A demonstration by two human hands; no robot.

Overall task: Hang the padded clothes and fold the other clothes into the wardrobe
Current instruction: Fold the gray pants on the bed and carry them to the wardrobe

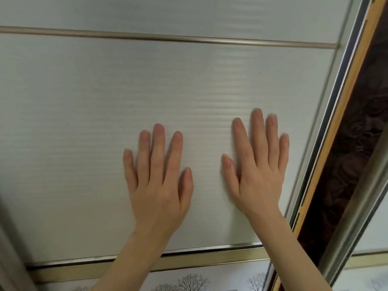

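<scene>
Sliding wardrobe door (147,85): a pale, frosted panel with fine horizontal ribbing, crossed by a slim metal rail (168,38) and framed in brushed metal. Left hand (157,185) and right hand (258,175) lie flat against the panel side by side, fingers straight and spread, each grip fully open and holding nothing. At the right edge, a dark gap (357,122) shows beside the frame. The panel likely is stiff, smooth and slippery; flat palm pressure suits sliding it. No clothes are visible.
</scene>
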